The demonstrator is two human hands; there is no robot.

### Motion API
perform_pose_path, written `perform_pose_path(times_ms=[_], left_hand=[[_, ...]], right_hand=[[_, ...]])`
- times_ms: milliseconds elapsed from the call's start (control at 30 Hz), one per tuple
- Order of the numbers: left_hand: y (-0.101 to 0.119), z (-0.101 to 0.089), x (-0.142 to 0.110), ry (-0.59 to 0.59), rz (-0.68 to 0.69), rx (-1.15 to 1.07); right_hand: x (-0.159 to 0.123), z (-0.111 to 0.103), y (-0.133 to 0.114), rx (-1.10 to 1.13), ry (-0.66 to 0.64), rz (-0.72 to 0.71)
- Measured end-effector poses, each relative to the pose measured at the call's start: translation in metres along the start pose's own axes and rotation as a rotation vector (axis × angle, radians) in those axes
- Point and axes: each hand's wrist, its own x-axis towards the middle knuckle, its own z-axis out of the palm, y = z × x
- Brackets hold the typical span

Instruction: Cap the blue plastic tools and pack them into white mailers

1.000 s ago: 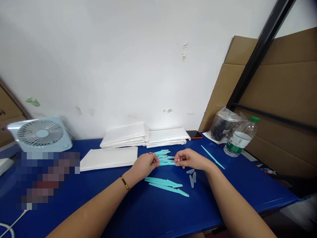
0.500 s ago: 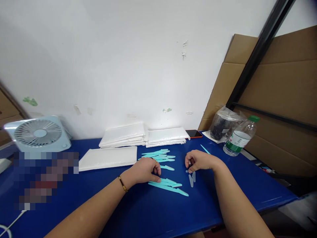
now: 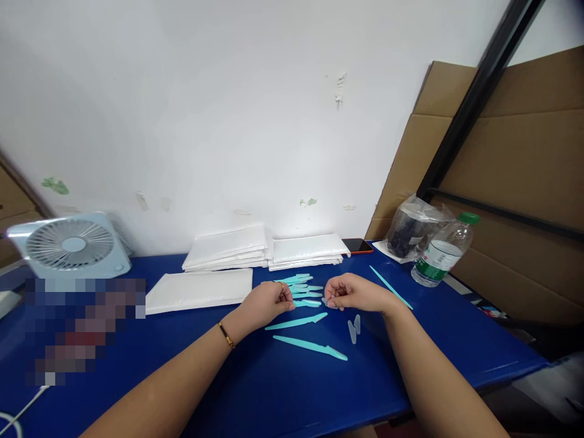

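Note:
My left hand (image 3: 272, 301) is closed, thumb and fingers pinching a turquoise eyebrow razor (image 3: 307, 303) whose head points right. Facing it, my right hand (image 3: 347, 293) pinches a small translucent blade cap (image 3: 325, 301), close to that razor's tip but seemingly apart from it. Behind the left fingers several more razors (image 3: 301, 279) lie in a bunch. Two single razors rest nearer me, one razor (image 3: 296, 321) just below the left hand and another razor (image 3: 310, 347) in front of it. Two loose caps (image 3: 352, 332) lie below my right hand.
Stacks of white padded packets (image 3: 228, 248) stand along the wall, with one packet (image 3: 201, 291) in front. A fan (image 3: 73, 244) is at left. At right are a phone (image 3: 358, 246), a bagged cup (image 3: 406, 231), a water bottle (image 3: 440, 255) and a lone turquoise stick (image 3: 390, 287).
My left hand has lifted away from the near razors with one in its grip. My right hand has moved left from the loose caps, carrying a cap toward the left hand.

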Motion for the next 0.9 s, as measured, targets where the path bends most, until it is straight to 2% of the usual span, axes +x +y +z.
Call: perform_pose_path(times_ms=[300, 600, 733, 833, 900], left_hand=[[0.004, 0.0, 0.0, -0.006, 0.019, 0.029], [-0.001, -0.002, 0.0, 0.02, 0.016, 0.032], [0.003, 0.001, 0.0, 0.012, 0.026, 0.033], [0.006, 0.003, 0.001, 0.041, 0.037, 0.087], [0.008, 0.002, 0.002, 0.123, 0.057, 0.151]], right_hand=[[0.007, 0.009, 0.0, -0.02, -0.003, -0.033], [0.0, 0.002, -0.002, -0.019, 0.019, -0.028], [0.008, 0.011, -0.002, -0.028, 0.015, -0.048], [0.016, 0.019, -0.002, -0.06, 0.076, -0.077], [0.018, 0.02, -0.002, -0.106, 0.175, -0.082]])
